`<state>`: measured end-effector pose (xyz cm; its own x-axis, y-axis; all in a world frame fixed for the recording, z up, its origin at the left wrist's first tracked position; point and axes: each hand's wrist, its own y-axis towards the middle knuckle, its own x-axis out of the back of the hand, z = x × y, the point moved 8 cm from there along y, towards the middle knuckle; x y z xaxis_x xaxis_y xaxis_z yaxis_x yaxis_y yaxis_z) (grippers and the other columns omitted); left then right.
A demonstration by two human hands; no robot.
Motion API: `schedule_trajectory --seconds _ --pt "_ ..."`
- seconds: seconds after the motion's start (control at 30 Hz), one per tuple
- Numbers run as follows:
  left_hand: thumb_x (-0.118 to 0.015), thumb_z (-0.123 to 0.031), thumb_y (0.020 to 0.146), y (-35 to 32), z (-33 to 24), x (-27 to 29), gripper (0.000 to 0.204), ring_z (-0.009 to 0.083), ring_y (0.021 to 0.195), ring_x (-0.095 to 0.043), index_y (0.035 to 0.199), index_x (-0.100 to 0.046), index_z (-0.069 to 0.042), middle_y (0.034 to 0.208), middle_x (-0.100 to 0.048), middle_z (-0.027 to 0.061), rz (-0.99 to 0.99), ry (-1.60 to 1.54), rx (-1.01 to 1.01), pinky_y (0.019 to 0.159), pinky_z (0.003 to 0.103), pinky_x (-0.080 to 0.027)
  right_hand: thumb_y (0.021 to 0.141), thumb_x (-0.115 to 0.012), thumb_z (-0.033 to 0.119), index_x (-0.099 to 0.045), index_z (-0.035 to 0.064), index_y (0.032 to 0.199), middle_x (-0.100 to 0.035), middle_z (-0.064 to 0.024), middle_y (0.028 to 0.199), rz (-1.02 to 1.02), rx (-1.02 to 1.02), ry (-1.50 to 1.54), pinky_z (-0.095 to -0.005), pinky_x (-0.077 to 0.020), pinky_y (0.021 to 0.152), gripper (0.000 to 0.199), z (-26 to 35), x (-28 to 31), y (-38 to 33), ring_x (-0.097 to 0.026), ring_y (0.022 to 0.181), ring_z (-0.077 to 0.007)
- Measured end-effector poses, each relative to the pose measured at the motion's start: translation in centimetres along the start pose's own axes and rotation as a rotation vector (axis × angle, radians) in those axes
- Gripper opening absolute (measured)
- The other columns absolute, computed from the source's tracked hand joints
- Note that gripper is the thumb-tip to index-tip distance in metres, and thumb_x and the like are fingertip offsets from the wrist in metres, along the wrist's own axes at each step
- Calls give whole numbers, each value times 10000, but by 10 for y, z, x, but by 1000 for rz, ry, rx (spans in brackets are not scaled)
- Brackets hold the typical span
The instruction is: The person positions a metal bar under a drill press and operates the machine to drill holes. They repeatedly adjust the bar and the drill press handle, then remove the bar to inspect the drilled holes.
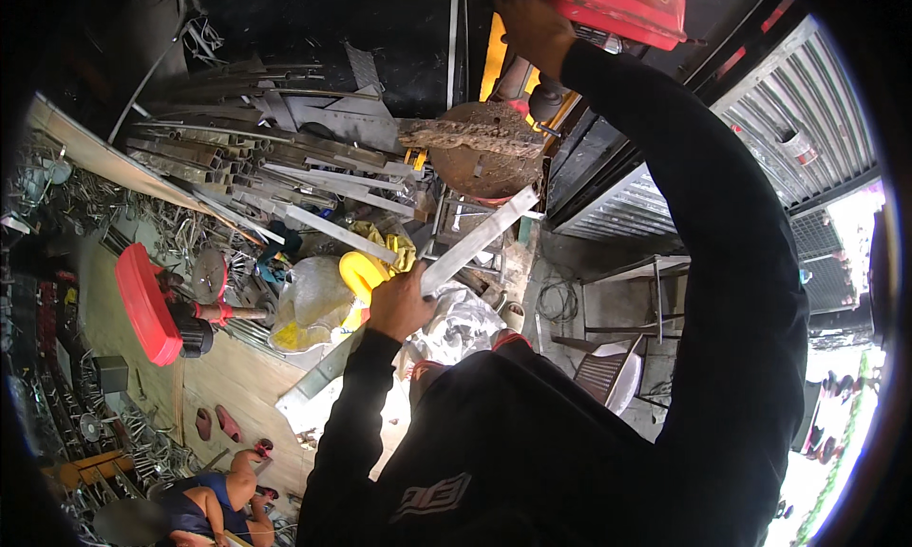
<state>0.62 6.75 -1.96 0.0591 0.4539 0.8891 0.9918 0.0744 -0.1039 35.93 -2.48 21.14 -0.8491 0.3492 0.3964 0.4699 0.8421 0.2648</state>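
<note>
My two hands are well apart. The left hand point(401, 305) is closed around the bar point(483, 241), which reaches from it forward and to the right. The right hand point(535, 29) is high and far ahead of the left, at the side of the red drill point(617, 17); its fingers are in shadow, so I cannot tell if they grip something.

The far end of the bar is near the rim of the round plate point(486, 178), where the wood point(475, 140) lies; whether bar and plate touch, I cannot say. The bar looks like metal, straight and pale, so I judge it stiff, not fragile, and rather heavy at the end away from my hand. Its smooth faces may slip a little, and the cut end could be sharp. I think the best hold is around the flat sides, nearer to the middle, with fingers away from that end.

Just left of my left hand is the yellow thing point(359, 273), and just right of it the crumpled sheet point(458, 326), both probably soft and light.
</note>
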Motion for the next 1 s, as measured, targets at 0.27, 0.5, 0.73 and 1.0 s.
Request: schedule_trajectory --seconds 0.27,0.5,0.73,1.0 --pt "-819 -232 770 78 -66 7 575 391 1009 -701 1308 -652 -117 1132 -719 218 -150 -29 -214 858 484 -574 910 -650 275 -708 6 1149 -694 -195 1030 -316 39 166 -560 -508 865 365 -14 67 -4 -681 953 -376" --pt "-802 -217 801 173 -113 -25 575 381 1086 -671 1351 -659 -134 1227 -630 205 -199 50 -383 921 481 -556 910 -723 281 -630 97 1230 -651 -132 972 -182 -57 988 -467 -568 711 380 -28 134 -149 -707 864 -359" --pt "-793 -297 845 244 -138 -49 507 382 1037 -675 1295 -672 -96 1121 -628 201 -208 120 -490 877 504 -562 891 -736 125 -635 44 1131 -660 -146 978 121 -491 1334 -459 -553 705 272 -6 82 -326 -685 853 -370" --pt "-812 -155 818 276 -127 -55 464 394 1064 -666 1263 -697 -93 1102 -639 193 -172 188 -401 880 506 -556 890 -730 68 -631 16 1103 -692 -152 959 300 -821 1573 -429 -544 727 241 71 47 -468 -698 822 -328"
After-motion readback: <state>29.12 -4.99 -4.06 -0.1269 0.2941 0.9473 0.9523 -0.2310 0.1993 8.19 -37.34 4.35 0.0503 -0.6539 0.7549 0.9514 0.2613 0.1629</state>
